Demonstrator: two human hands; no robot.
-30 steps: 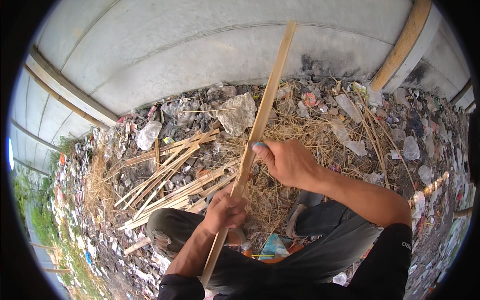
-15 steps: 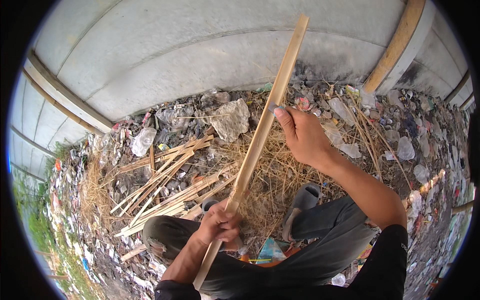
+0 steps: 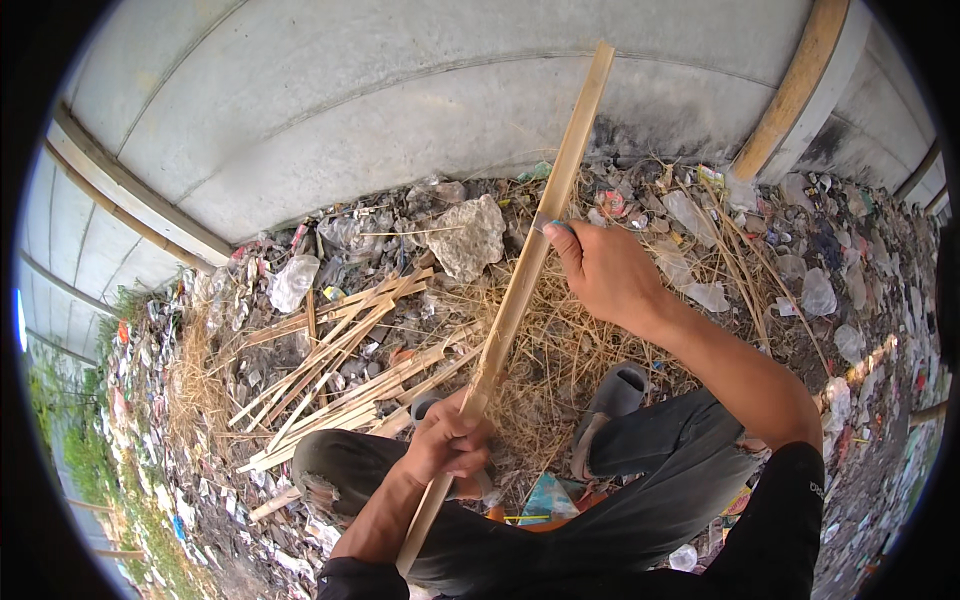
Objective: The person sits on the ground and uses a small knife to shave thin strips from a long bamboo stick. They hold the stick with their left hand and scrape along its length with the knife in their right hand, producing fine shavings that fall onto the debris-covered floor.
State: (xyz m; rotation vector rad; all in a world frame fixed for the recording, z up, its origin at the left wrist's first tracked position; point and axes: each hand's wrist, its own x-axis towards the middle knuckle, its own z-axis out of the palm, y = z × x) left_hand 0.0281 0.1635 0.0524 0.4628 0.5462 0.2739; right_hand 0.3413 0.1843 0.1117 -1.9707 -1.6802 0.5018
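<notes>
Closest of all, dark trousers [image 3: 660, 490] are seen on two bent legs, with the cloth torn at the left knee. Between the knees, a long wooden strip [image 3: 512, 322] is held aslant, its lower end brought down beside the left sleeve [image 3: 365, 578] and its upper end pointed away, leaning a little to the right. Its lower part is gripped by the left hand [image 3: 447, 440], whose fingers are clenched around it. Higher up, a small grey tool [image 3: 542, 221] is pinched in the right hand [image 3: 612, 275], with the thumb laid along it and its edge set against the strip; most of the tool is hidden by the fingers, so its full shape cannot be told.

Beyond the right knee, a grey shoe [image 3: 622, 388] is planted next to scattered straw [image 3: 555, 370]. To the left, a loose pile of thin sticks [image 3: 345, 345] is spread over the littered ground. Farther off, a pale rock [image 3: 468, 238] is seen just left of the strip, and a clear plastic bag [image 3: 294, 282] is left lying farther left. Behind everything, the ground is bounded by a grey wall [image 3: 380, 130], against which a wooden post [image 3: 795, 90] is stood at the right.
</notes>
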